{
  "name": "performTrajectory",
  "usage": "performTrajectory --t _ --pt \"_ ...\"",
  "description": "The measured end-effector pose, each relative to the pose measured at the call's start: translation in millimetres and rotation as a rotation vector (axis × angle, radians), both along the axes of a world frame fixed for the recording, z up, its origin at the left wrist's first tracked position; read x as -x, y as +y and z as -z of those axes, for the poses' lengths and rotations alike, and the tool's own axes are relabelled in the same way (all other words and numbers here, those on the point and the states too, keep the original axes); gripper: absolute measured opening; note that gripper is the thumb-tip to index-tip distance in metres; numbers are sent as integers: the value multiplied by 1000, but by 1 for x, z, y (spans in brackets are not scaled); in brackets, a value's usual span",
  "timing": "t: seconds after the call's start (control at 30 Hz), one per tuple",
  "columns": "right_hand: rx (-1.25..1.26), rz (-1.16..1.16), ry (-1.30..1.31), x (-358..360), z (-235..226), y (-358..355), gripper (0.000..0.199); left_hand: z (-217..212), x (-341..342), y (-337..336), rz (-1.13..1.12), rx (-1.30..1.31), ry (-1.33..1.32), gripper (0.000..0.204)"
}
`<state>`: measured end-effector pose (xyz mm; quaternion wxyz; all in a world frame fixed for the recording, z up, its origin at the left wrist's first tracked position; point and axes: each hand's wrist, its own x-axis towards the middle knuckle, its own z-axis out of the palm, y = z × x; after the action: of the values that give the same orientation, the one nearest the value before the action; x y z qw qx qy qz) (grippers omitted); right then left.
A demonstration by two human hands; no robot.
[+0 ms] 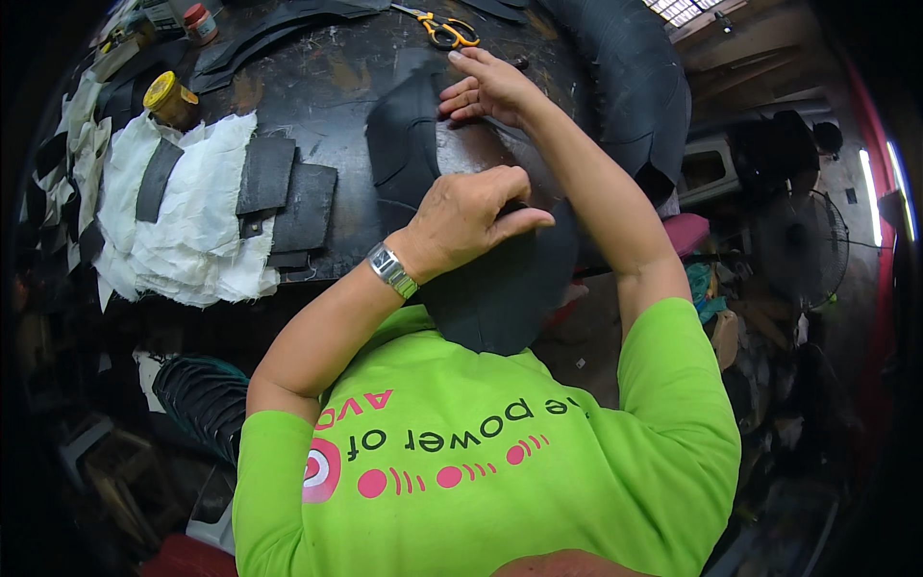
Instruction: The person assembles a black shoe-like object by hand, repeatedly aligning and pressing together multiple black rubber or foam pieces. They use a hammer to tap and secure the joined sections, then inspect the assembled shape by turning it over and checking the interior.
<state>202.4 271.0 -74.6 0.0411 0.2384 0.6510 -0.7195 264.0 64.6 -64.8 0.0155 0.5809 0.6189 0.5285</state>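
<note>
At the table edge, my left hand (471, 216), with a metal watch on its wrist, has its fingers curled on a black leather-like piece (495, 288) that hangs over the edge against my green shirt. Its thumb points right, and the palm side is hidden. Farther up the table lies a black panel with a curved seam (404, 139); I cannot tell whether it joins the hanging piece. Beside that panel's right edge is my right hand (490, 91), fingers stretched and apart, with nothing visible in it. Just beyond its fingertips lie orange-handled scissors (450, 33).
White ragged cloth (183, 240) with dark grey strips (306, 207) covers the table's left side. A yellow-lidded jar (170, 99) and a red-capped container (200, 24) stand behind. Long black pieces (279, 34) lie at the back. A thick black roll (635, 96) curves along the right.
</note>
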Motion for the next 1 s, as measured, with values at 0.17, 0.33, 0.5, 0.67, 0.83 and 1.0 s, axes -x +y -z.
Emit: performTrajectory --t 0.17,0.33,0.5,0.67,0.83,1.0 --pt "306 296 220 18 3 2 57 -36 -1 -25 146 -271 43 38" --pt "839 331 318 -29 -10 18 43 -31 16 -42 -79 -409 1 35" --pt "1048 336 368 -85 21 -21 28 -16 35 -36 -362 -141 -201 31" --pt "966 232 386 -111 11 -76 32 -30 50 -40 -324 129 -417 34" --pt "834 152 587 -120 1 -107 34 -29 56 -45 -152 187 -743 30" --pt "468 274 169 -134 -6 -98 26 -20 53 -53 -118 33 -742 29"
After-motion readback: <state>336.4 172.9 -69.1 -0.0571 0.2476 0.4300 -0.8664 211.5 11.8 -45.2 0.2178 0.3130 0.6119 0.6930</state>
